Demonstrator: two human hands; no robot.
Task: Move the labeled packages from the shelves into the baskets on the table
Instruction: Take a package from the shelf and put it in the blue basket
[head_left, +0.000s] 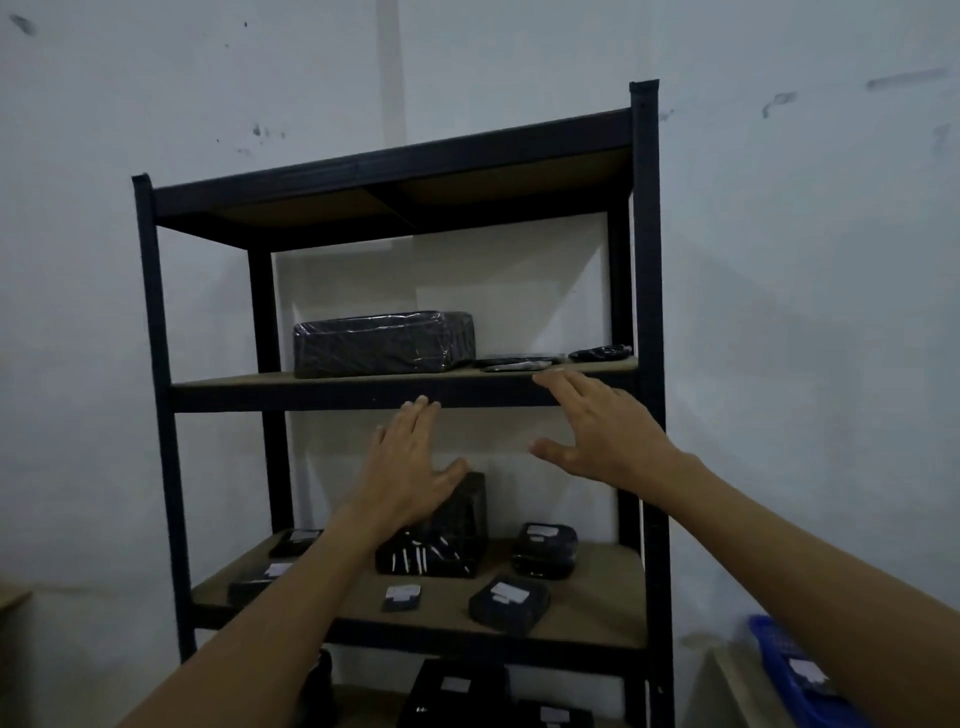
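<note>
A dark metal shelf unit (644, 291) stands against the wall. On its upper board lies a large black plastic-wrapped package (383, 342), with flat black packages (519, 362) to its right. Both my hands are raised in front of this board's front edge, fingers straight and holding nothing: my left hand (410, 462) just below the edge, my right hand (597, 431) with its fingertips at the edge near the flat packages. The board below holds several black packages with white labels, among them a tall box (447, 545), a round-cornered one (544, 548) and a flat one (509, 605).
A blue basket (795, 670) with a labeled package in it shows at the lower right. More labeled black packages (457, 693) sit on the lowest visible board. A white wall is behind and around the unit.
</note>
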